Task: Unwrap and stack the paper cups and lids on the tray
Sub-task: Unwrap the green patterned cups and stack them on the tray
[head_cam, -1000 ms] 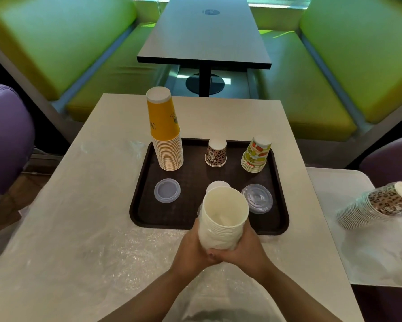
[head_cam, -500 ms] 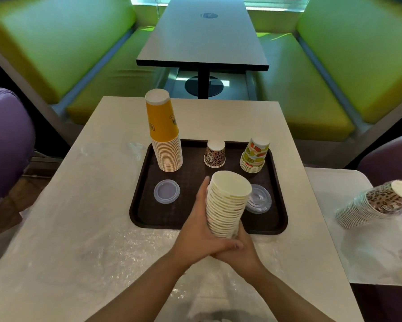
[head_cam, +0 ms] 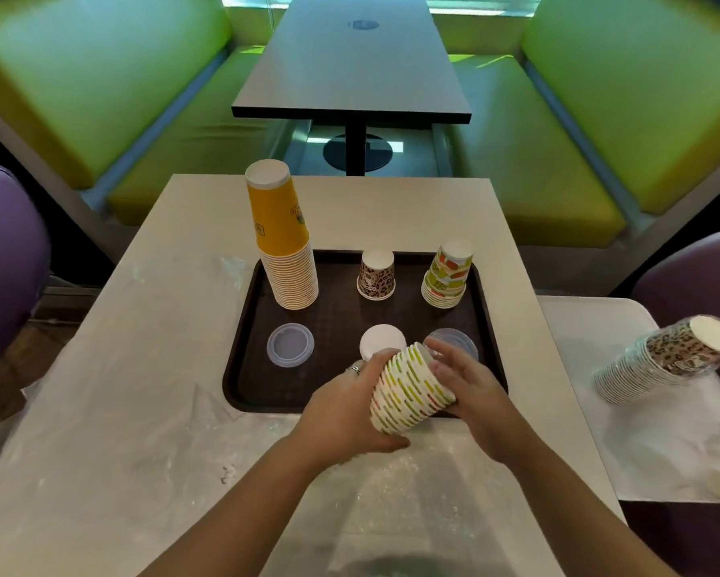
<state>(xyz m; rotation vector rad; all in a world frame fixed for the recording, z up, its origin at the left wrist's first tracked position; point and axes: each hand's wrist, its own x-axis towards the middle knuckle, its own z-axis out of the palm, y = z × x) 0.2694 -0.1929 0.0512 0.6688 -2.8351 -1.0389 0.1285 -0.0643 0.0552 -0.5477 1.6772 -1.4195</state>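
A stack of white cups with coloured dashes (head_cam: 410,389) lies tilted over the near edge of the dark brown tray (head_cam: 245,339). My left hand (head_cam: 345,414) grips its left side and my right hand (head_cam: 462,381) holds its right side. On the tray stand a tall yellow cup stack (head_cam: 283,243), a leopard-print cup (head_cam: 376,274) and a short green-and-orange stack (head_cam: 447,274). A clear lid (head_cam: 290,344), a white lid (head_cam: 381,339) and another clear lid (head_cam: 458,339), partly behind my right hand, lie on the tray.
Crumpled clear plastic wrap (head_cam: 150,410) covers the white table around the tray. A wrapped leopard-print cup stack (head_cam: 666,356) lies on its side on the small table at right. Purple chairs flank me; a dark table (head_cam: 350,64) and green benches lie beyond.
The stack I hold has tipped over from mouth-up to lying tilted, its dashed sides now showing. My right hand has come up from under it onto its right side.
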